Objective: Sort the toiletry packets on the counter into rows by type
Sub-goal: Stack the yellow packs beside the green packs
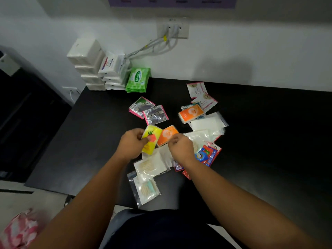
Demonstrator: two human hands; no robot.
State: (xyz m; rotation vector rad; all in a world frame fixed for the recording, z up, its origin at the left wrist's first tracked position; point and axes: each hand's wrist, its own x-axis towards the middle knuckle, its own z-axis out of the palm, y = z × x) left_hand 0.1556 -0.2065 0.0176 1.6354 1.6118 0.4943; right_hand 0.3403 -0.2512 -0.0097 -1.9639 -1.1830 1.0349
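At the bottom centre of the frame, clear zip bags of cotton swabs [146, 190] lie on the black counter [89, 123], one overlapping the next. Just above them, the left hand [130, 143] grips a yellow tissue packet [150, 139] printed with a pineapple, fingers curled round its left edge. Beside it, the right hand [180, 147] pinches the lower right corner of an orange tissue packet [167, 134]; the two packets touch. Right of that hand sits a heap of red and blue sachets [208, 155], with clear plastic bags [208, 125] above it. Higher, a second orange packet [191, 113] lies beside two pink-edged silver sachets [149, 111], and white and pink sachets [199, 92] lie beyond. In the upper left, against the wall, stand stacked white tissue packs [89, 63] and a green wipes pack [137, 79].
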